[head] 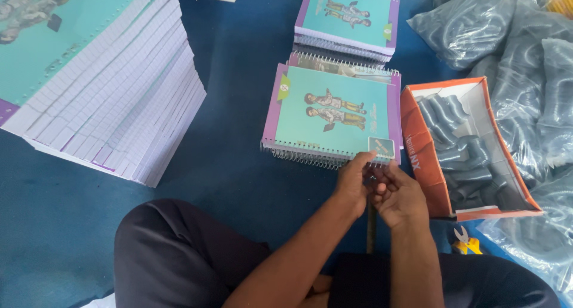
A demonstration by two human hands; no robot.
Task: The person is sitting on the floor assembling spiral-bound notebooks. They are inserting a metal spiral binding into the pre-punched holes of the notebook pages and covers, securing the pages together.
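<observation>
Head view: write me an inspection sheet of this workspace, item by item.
Surface: blue floor covering, person seated on it.
Job's things: spiral-bound notebook with teal and purple cover, wire coil along its near edge; lies on another notebook.
Clutter: tall stack of unbound covers and pages at left; second notebook pile behind; orange-and-white box of coils; clear bags of coils; yellow-handled cutters.
Grips: left hand and right hand meet at the notebook's near right corner, fingers on the coil end; what they pinch cannot be told.
Cables: nothing seen.
Surroundings: dark trousers; a dark rod below the hands.
</observation>
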